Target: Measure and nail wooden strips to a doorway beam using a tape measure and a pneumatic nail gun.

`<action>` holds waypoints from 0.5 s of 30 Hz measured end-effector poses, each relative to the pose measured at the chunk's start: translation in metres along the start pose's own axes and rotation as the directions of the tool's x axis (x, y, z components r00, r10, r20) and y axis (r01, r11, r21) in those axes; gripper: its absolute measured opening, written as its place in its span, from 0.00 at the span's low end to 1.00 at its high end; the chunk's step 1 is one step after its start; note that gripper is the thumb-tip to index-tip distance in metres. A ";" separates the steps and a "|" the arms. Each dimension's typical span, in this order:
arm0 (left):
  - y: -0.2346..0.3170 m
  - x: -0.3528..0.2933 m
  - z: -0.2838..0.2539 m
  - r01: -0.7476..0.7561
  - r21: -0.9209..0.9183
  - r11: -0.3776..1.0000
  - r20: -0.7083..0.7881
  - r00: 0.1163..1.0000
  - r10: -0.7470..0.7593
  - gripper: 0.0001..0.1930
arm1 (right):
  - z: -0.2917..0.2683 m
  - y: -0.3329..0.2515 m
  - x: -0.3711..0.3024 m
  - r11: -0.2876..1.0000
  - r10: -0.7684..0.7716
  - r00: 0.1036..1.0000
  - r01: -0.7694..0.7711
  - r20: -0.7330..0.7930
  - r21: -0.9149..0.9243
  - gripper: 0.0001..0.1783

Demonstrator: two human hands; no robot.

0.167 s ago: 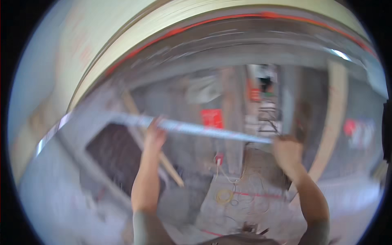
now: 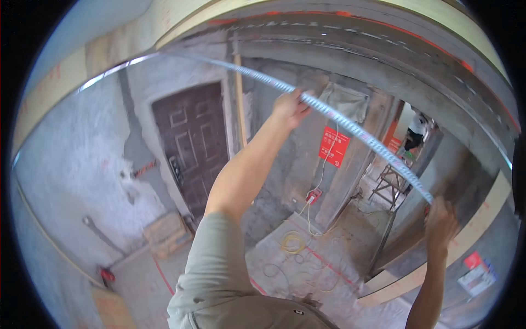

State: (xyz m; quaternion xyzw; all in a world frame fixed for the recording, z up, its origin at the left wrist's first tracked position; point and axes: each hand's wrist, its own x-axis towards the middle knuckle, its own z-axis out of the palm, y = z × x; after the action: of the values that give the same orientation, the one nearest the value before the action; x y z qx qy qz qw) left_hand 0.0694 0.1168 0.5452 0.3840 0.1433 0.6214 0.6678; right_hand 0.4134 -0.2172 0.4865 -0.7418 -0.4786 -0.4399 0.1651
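Observation:
A long pale tape measure blade (image 2: 356, 130) with fine markings slants across the view, from the upper left down to the right. My left hand (image 2: 292, 109) is raised, its fingers closed at the blade's lower edge partway along. At the lower right end, my right hand (image 2: 441, 223) is closed around the tape measure; its case is mostly hidden in the palm. The far end of the blade fades toward the pale board edge at the upper left, and whether it touches there I cannot tell.
Overhead runs a pale board edge (image 2: 213, 12) beside a grey beam. A dark panelled door (image 2: 192, 137) stands at left. A red sign (image 2: 333, 147) hangs on the middle wall, and coiled yellow cable (image 2: 292, 242) lies on the floor. Beyond the doorway are a metal stand (image 2: 390, 183) and another person (image 2: 417, 129).
The view has swung left and steadied. My left arm now reaches farther up and to the right, my right hand sits lower right, and the blade slopes more steeply. Both hands keep their hold.

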 end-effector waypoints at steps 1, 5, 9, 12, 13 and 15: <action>0.005 0.001 0.002 0.000 -0.051 0.999 0.010 1.000 0.001 0.08 | -0.002 -0.004 0.011 0.999 -0.047 0.999 0.047 -0.003 0.005 0.07; 0.032 0.021 -0.012 -0.069 0.003 0.998 0.033 0.997 0.069 0.06 | -0.009 -0.014 0.056 0.996 -0.085 0.991 0.082 -0.108 -0.031 0.10; 0.041 0.036 0.003 -0.156 -0.142 0.977 0.025 0.987 0.162 0.06 | -0.008 0.007 0.077 0.986 -0.155 0.936 0.127 -0.315 -0.105 0.11; 0.060 0.050 0.011 -0.257 -0.066 0.964 0.032 0.965 0.260 0.07 | -0.013 0.009 0.088 0.994 -0.072 0.970 0.049 -0.234 -0.103 0.11; 0.064 0.048 0.012 -0.302 -0.038 0.953 0.041 0.952 0.303 0.07 | -0.015 0.007 0.090 0.994 -0.076 0.970 0.055 -0.229 -0.097 0.11; 0.049 0.041 0.003 -0.252 0.033 0.967 0.069 0.966 0.249 0.08 | -0.022 0.004 0.090 0.996 -0.039 0.996 0.032 -0.084 -0.088 0.12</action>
State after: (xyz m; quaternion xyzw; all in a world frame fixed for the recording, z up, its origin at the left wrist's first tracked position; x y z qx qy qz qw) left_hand 0.0440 0.1512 0.5928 0.4327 0.0849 0.6848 0.5801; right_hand 0.4199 -0.1832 0.5726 -0.7201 -0.4646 -0.4945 0.1453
